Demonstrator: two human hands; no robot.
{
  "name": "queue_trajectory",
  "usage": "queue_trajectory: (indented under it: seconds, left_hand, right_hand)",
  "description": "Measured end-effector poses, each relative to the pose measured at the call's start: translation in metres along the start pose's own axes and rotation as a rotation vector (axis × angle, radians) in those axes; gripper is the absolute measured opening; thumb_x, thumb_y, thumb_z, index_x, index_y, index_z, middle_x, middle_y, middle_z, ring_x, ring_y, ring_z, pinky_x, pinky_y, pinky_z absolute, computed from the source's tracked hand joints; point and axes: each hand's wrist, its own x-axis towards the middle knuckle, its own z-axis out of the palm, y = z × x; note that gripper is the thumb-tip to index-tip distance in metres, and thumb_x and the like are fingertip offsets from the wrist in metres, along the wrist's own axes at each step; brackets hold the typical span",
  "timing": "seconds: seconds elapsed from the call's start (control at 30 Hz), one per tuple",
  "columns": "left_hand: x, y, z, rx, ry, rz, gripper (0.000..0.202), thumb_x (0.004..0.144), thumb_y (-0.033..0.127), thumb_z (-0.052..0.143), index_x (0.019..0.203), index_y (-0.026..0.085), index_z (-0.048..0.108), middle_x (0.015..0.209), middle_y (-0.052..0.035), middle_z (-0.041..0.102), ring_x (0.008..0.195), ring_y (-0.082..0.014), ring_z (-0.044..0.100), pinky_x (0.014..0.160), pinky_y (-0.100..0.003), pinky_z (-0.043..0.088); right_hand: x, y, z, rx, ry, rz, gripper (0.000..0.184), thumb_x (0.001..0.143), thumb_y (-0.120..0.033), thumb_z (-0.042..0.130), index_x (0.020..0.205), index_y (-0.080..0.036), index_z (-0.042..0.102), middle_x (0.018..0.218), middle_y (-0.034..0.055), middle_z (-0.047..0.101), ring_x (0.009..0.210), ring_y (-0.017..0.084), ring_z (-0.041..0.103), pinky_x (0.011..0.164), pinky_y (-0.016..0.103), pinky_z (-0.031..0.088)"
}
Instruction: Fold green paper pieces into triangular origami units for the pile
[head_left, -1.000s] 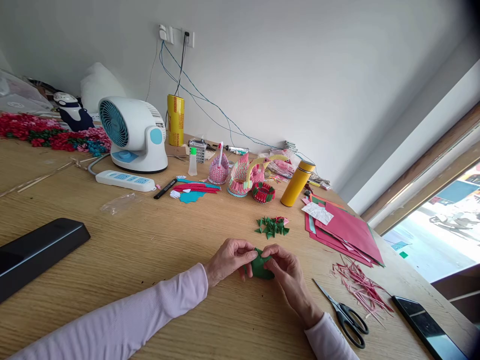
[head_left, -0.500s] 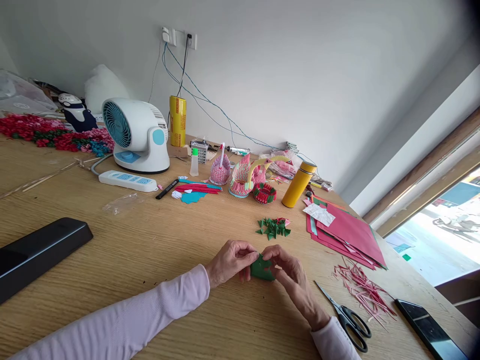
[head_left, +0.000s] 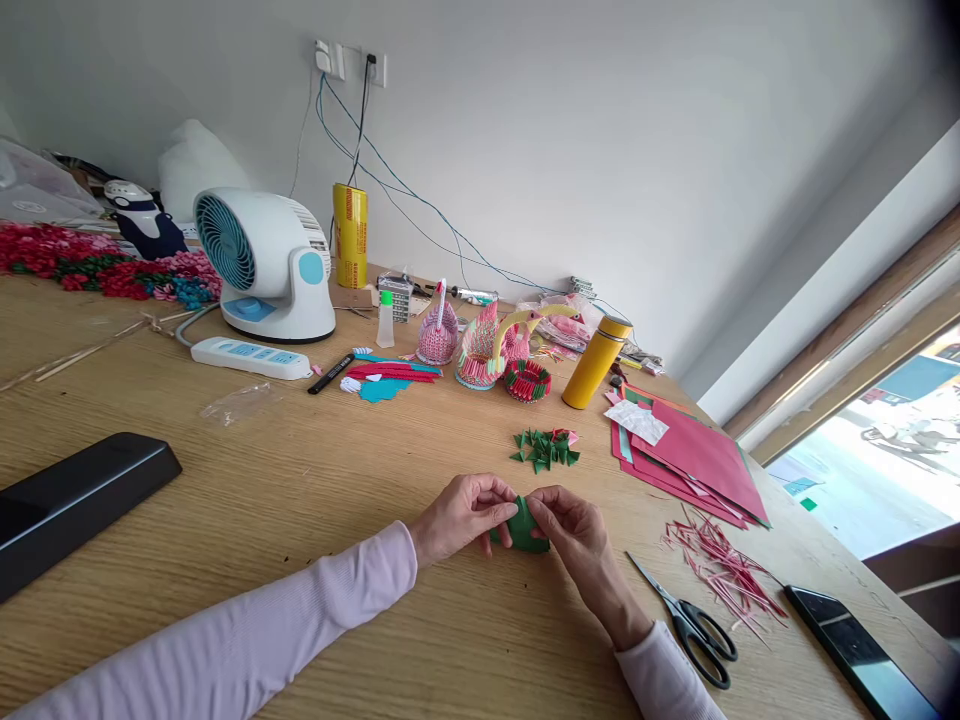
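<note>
A small piece of green paper (head_left: 528, 530) is held between my two hands, just above the wooden table. My left hand (head_left: 466, 518) pinches its left upper edge between thumb and fingers. On the opposite side, my right hand (head_left: 576, 530) grips the paper with thumb and forefinger, its other fingers curled. Part of the paper is hidden behind the fingers. Beyond my hands lies a pile of small folded green paper pieces (head_left: 545, 450) with a little pink among them. Black-handled scissors (head_left: 688, 620) rest partly opened to the right of my right hand.
Thin red paper strips (head_left: 724, 570) and a phone (head_left: 855, 640) lie at the right, below stacked coloured sheets (head_left: 697, 450). A yellow flask (head_left: 598, 362), folded-paper swans (head_left: 480, 350) and a fan (head_left: 270, 265) stand farther back. A long black case (head_left: 82, 505) is at the left.
The fingers of my right hand have closed in on the paper's upper right edge, where they were spread more loosely before. The view has shifted slightly.
</note>
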Motion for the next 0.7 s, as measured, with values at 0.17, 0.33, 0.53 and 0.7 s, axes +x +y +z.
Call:
queue_trajectory:
  seconds: [0.17,0.33,0.53,0.7]
  left_hand:
    - [0.001,0.0,-0.001,-0.029,-0.014,-0.02,0.032,0.075,0.038,0.064,0.089,0.01,0.06,0.068,-0.0036,0.062,0.058,-0.0123,0.059,0.042,-0.018,0.044]
    - [0.0,0.002,-0.002,-0.083,-0.034,-0.041,0.031,0.075,0.038,0.065,0.089,0.011,0.061,0.068,-0.0023,0.059,0.061,-0.0114,0.057,0.043,-0.016,0.044]
    - [-0.001,0.002,-0.002,-0.159,-0.045,-0.028,0.028,0.074,0.035,0.067,0.087,0.01,0.061,0.063,-0.0001,0.055,0.058,-0.009,0.052,0.042,-0.015,0.046]
    - [-0.001,0.004,-0.001,-0.212,-0.021,0.031,0.029,0.071,0.032,0.071,0.09,0.012,0.061,0.074,-0.0021,0.059,0.065,-0.0117,0.057,0.042,-0.017,0.047]
  right_hand:
    - [0.001,-0.002,0.001,0.065,0.002,0.049,0.031,0.078,-0.045,0.064,0.079,-0.014,0.063,0.067,0.0019,0.058,0.058,0.011,0.05,0.053,0.022,0.04]
    - [0.0,-0.003,0.001,0.12,-0.017,0.057,0.031,0.078,-0.045,0.064,0.08,-0.014,0.063,0.065,0.0011,0.057,0.057,0.011,0.049,0.053,0.022,0.038]
    - [-0.003,-0.006,0.004,0.284,-0.052,0.1,0.025,0.077,-0.04,0.067,0.079,-0.015,0.064,0.066,0.0003,0.057,0.057,0.01,0.048,0.054,0.022,0.038]
    - [-0.005,-0.012,0.01,0.487,-0.134,0.164,0.021,0.078,-0.036,0.067,0.083,-0.016,0.065,0.073,0.0019,0.06,0.064,0.011,0.051,0.056,0.021,0.039]
